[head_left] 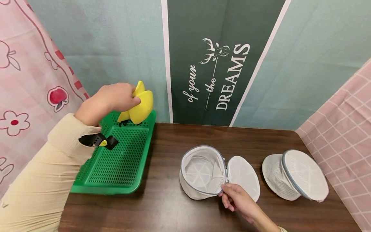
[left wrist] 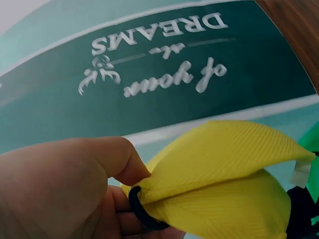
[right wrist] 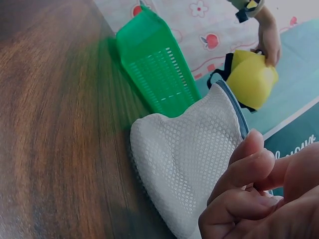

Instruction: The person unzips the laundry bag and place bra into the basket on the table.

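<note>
A yellow bra (head_left: 143, 108) with black trim hangs from my left hand (head_left: 120, 96), above the far end of the green basket (head_left: 147, 154). In the left wrist view, thumb and fingers pinch one end of its folded yellow cups (left wrist: 214, 159), beside a black loop. My right hand (head_left: 237, 199) pinches the grey rim of a round white mesh laundry bag (head_left: 189, 187) standing on the table. The bag's mouth faces up, and its round lid (head_left: 243, 177) lies folded out to the right. From the right wrist view, fingertips (right wrist: 254, 142) are at the bag's zipped edge.
A second white mesh laundry bag (head_left: 279, 180) lies at the right, its round lid (head_left: 305, 175) tilted up. Behind the dark wooden table (head_left: 162, 209) hangs a green printed cloth (head_left: 200, 25). Pink curtains (head_left: 26, 80) border the left and right.
</note>
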The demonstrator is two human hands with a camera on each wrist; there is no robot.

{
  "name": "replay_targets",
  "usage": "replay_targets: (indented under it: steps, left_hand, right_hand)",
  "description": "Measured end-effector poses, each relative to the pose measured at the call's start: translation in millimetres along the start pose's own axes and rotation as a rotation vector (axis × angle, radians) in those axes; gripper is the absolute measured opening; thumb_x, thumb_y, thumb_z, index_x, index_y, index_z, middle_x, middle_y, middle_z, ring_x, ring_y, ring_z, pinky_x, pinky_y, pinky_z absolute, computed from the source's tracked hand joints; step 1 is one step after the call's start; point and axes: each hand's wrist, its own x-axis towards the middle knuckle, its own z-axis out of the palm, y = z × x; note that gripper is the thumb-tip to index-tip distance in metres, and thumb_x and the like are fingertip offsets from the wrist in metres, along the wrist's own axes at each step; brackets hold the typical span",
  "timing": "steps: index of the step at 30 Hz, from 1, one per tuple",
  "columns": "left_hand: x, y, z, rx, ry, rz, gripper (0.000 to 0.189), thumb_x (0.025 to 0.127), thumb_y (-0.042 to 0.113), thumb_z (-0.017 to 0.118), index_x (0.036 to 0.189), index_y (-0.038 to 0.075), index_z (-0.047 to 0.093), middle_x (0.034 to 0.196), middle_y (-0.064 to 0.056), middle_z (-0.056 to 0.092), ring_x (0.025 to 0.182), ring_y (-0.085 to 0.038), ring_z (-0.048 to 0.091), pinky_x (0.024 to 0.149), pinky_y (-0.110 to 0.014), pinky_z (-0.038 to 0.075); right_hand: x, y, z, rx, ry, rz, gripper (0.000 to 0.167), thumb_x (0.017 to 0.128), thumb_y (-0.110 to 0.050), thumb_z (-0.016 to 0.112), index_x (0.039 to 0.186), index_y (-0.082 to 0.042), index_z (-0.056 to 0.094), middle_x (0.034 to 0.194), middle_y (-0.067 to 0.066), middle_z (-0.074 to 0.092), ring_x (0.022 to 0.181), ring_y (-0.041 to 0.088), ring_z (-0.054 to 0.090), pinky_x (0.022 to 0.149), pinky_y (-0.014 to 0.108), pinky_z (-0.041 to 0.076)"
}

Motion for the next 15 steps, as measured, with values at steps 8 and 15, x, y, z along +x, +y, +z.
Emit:
replay_targets:
  steps: [8, 15]
  left_hand:
    - [8.2, -23.5, 21.1, -0.003, 0.010, -0.034, 0.028, 0.103, 0.026, 0.046, 0.090, 0.003, 0.055, 0.078, -0.012, 0.058, 0.066, -0.026, 0.055, 0.061, -0.039, 0.045]
    - [18.2, -35.1, 48.4, -0.029, 0.035, -0.029, 0.030, 0.105, 0.018, 0.049, 0.080, 0.001, 0.053, 0.070, -0.012, 0.052, 0.060, -0.025, 0.052, 0.060, -0.036, 0.045]
  right_hand:
    - [0.4, 1, 1, -0.005, 0.002, 0.000, 0.028, 0.109, -0.019, 0.041, 0.090, -0.008, 0.057, 0.063, -0.008, 0.057, 0.050, 0.001, 0.045, 0.047, 0.014, 0.036]
    - [1.1, 2, 2, -0.006, -0.002, -0.010, 0.028, 0.109, -0.019, 0.041, 0.090, -0.009, 0.058, 0.063, -0.008, 0.057, 0.050, 0.001, 0.045, 0.048, 0.014, 0.037]
